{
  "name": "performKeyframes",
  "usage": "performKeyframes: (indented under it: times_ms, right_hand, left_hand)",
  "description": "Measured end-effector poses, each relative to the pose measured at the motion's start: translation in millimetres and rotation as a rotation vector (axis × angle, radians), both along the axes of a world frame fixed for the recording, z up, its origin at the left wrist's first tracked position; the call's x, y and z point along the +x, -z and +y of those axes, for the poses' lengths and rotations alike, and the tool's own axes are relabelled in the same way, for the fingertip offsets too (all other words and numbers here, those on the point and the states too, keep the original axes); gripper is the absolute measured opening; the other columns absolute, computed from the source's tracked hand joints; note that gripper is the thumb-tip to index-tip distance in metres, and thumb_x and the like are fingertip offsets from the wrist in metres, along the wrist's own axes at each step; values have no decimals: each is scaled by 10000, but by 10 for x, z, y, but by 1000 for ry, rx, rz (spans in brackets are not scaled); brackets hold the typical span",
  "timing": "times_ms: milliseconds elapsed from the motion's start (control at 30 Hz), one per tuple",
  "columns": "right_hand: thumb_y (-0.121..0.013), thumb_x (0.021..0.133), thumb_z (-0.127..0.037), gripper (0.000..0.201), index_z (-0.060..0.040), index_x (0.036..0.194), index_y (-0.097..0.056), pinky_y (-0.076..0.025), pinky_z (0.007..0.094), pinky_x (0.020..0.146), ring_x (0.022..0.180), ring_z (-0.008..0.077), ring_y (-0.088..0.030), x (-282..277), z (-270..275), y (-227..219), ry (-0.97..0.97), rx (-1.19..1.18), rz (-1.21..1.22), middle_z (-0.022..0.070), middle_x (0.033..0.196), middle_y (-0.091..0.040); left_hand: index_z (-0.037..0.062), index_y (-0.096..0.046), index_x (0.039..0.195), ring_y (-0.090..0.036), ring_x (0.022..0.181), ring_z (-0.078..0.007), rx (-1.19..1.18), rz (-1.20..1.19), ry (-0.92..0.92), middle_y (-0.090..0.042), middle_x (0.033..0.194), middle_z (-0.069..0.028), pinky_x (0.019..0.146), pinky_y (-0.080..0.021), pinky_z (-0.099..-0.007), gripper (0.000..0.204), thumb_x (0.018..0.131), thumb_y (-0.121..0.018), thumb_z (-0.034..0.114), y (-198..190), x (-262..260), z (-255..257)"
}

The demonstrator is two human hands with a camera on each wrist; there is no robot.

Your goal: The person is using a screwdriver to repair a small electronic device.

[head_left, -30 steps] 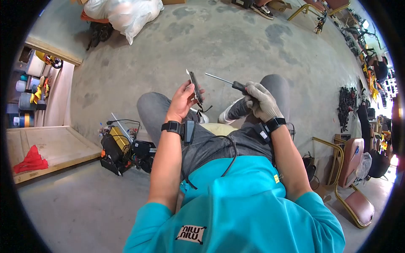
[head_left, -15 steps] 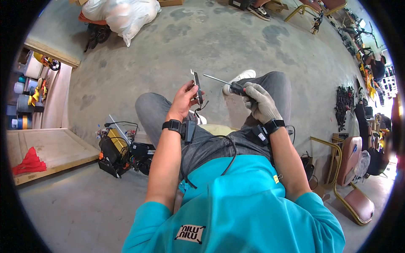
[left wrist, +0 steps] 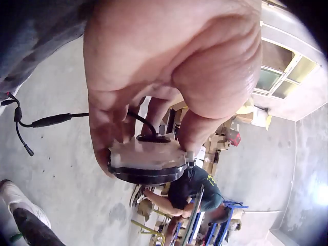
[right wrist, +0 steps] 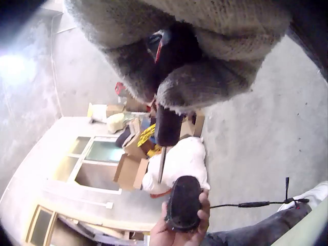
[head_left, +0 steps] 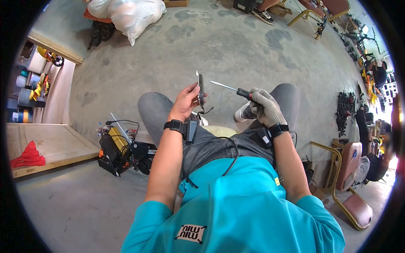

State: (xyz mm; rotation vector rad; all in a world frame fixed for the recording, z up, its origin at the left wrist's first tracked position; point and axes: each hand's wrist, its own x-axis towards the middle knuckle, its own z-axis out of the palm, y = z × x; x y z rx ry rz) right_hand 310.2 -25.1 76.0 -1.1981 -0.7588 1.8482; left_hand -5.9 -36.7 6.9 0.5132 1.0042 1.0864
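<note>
My bare left hand (head_left: 184,102) holds a flat, black oval device (right wrist: 184,202) by its edges, thumb on one side and fingers on the other. It stands nearly edge-on in the head view. A pale, translucent layer covers one face of the device (left wrist: 148,171), and a thin cable (left wrist: 54,120) with small connectors hangs from it. In my right hand (head_left: 266,107), which wears a knitted glove, is a screwdriver (head_left: 244,93), gripped by its black handle. Its metal shaft points left toward the device, with a short gap between tip and device.
Below my hands are my knees. To the left, black and yellow equipment (head_left: 118,145) with cables lies on the floor beside a wooden panel (head_left: 63,141) bearing a red cloth (head_left: 28,156). Folding chairs (head_left: 352,164) stand at right. A white bag (head_left: 130,21) lies at the far left.
The device has turned more upright and shifted slightly right. The screwdriver and right hand have moved a little right. My right foot went forward, then drew back, and the right knee swung outward.
</note>
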Motion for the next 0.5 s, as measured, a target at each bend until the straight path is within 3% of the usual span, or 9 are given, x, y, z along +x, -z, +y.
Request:
performKeyframes:
  times_ms: [367,433,500]
  right_hand:
    - [-672,931,-125,281,16,1172,-636,-454,221,538,625,93,-551,-9,-18,-17,-6,15,-7,55,920,-613]
    - [-673,928,-128,278,18,1162,-638,-454,219,535,609,92,-548,8,-17,-27,-67,9,-5,58,923,-615]
    - [-665,935,-114,261,19,1156,-626,-453,221,526,603,98,-562,-3,-19,-43,-82,8,-9,59,927,-624]
  left_hand:
    - [15,-596,1298,-682,1087,-247,55,-99,59,-679,1123,-80,912,-582,-391,338,1029,-606,220,-48,17,-24]
    - [8,-517,1419,-689,1038,-207,45,-89,52,-682,1083,-73,876,-583,-369,462,1019,-622,213,-67,11,-41]
    - [8,-514,1423,-690,1036,-206,38,-84,50,-684,1081,-75,870,-588,-371,461,1019,-620,205,-62,11,-43]
